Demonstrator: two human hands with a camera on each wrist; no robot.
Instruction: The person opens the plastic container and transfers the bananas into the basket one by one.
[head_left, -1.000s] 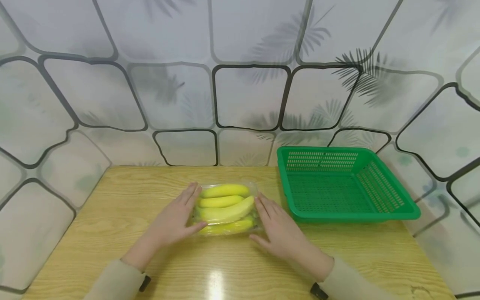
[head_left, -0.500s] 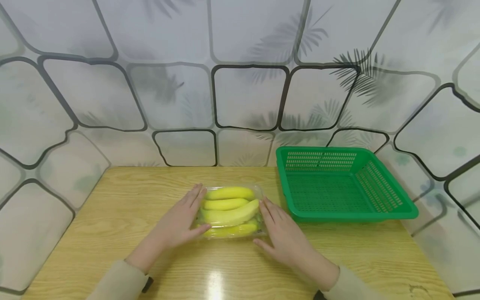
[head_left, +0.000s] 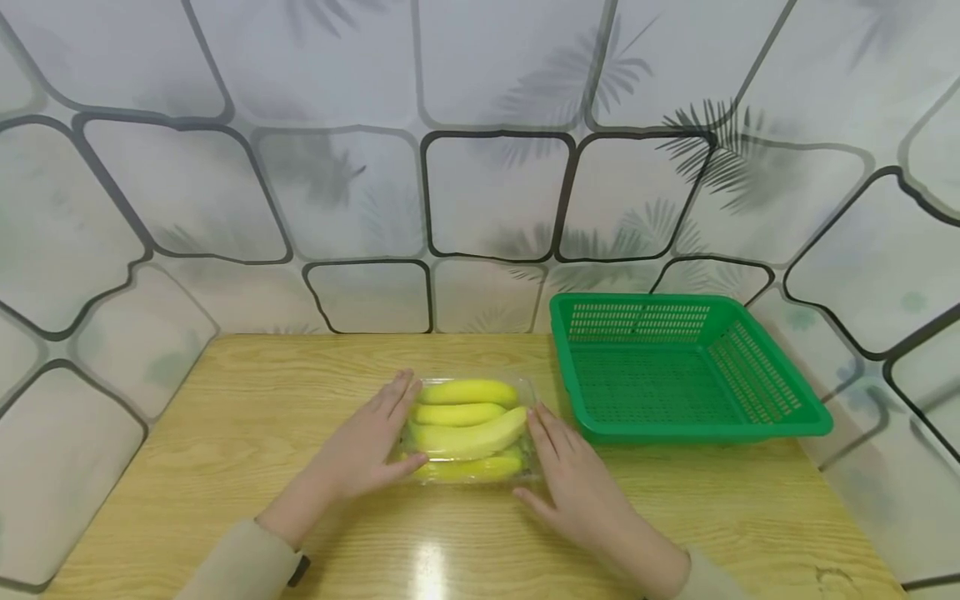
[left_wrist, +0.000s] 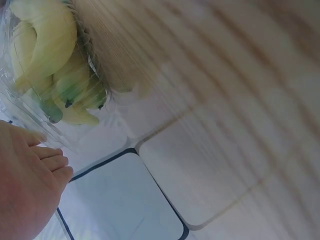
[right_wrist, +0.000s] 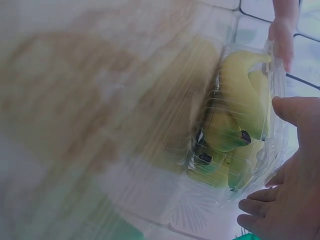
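Note:
A clear plastic clamshell box (head_left: pixel 530 390) with several yellow bananas (head_left: pixel 468 437) inside lies on the table between my two hands. My left hand (head_left: pixel 367 454) rests along the box's left side, fingers straight and pointing away from me, thumb at the near left corner. On the other side, my right hand (head_left: pixel 581 487) has its fingertips at the right edge, with the thumb spread apart in front. Green banana ends (left_wrist: pixel 65 97) show through the plastic in the left wrist view. In the right wrist view, dark banana tips (right_wrist: pixel 245 137) face my right hand.
A green plastic basket (head_left: pixel 690 432) with slotted walls stands at the back right, beyond my right hand. Under everything is a wood-grain table (head_left: pixel 262 375). A patterned wall covering (head_left: pixel 360 192) rises directly behind the table and along both sides.
The box of bananas has slid a little to the right and slightly towards me. Both hands have moved along with it, keeping at its sides.

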